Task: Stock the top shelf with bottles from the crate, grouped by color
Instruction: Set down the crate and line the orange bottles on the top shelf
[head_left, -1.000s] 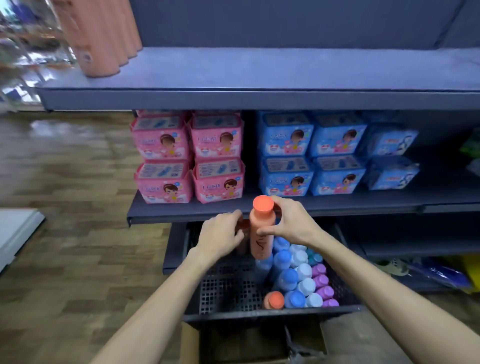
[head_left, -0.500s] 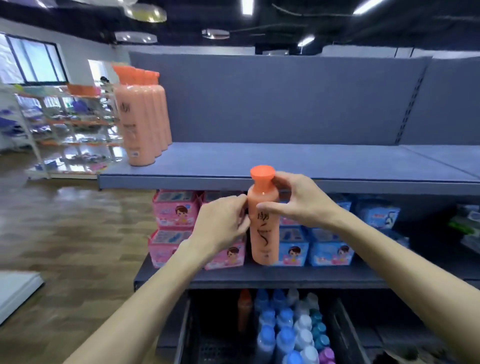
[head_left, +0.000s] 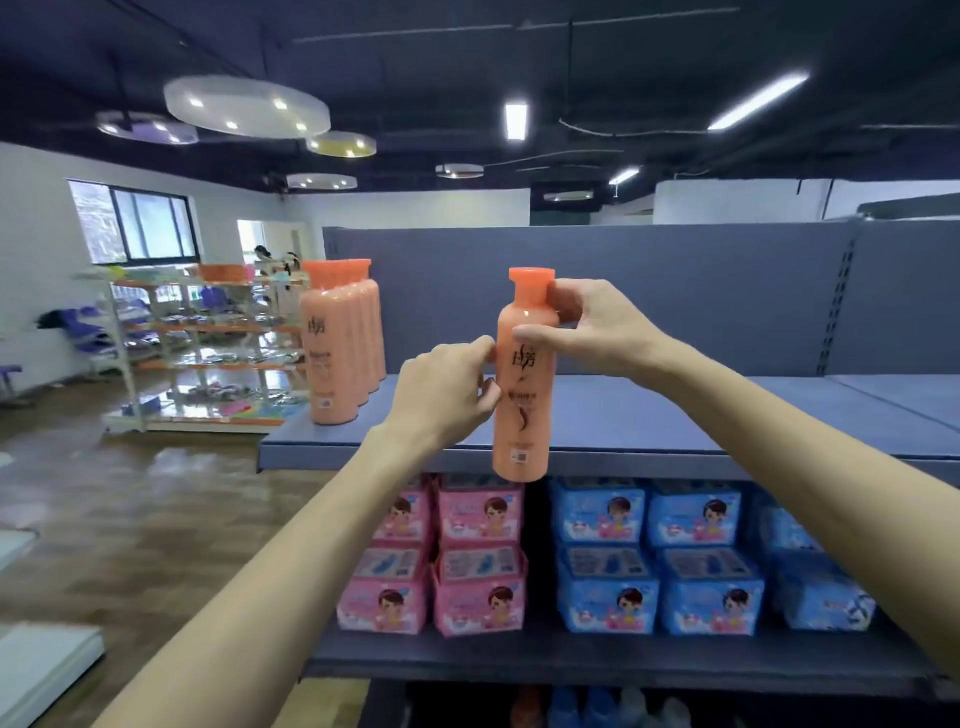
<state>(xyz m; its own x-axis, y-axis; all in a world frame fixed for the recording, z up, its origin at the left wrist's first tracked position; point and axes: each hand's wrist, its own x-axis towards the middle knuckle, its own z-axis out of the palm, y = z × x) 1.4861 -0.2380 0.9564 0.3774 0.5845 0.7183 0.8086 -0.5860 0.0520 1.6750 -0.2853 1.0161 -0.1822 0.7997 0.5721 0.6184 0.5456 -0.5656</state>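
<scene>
Right hand (head_left: 592, 332) gripped the orange bottle (head_left: 522, 395) at its neck, upright over the top shelf (head_left: 675, 415) front edge; left hand (head_left: 447, 389) pinched its side. A row of orange bottles (head_left: 340, 343) stood at the shelf's left end, well apart.

Lower shelf (head_left: 597, 667): pink packs (head_left: 480, 551) left, blue packs (head_left: 660, 558) right. Wire rack (head_left: 197, 343) far left, wood floor (head_left: 130, 519).

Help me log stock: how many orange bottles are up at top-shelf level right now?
At least 5: one orange bottle held by both hands at the top shelf front edge, and a row of orange bottles standing at the shelf's left end, about four, overlapping, so some may be hidden.
</scene>
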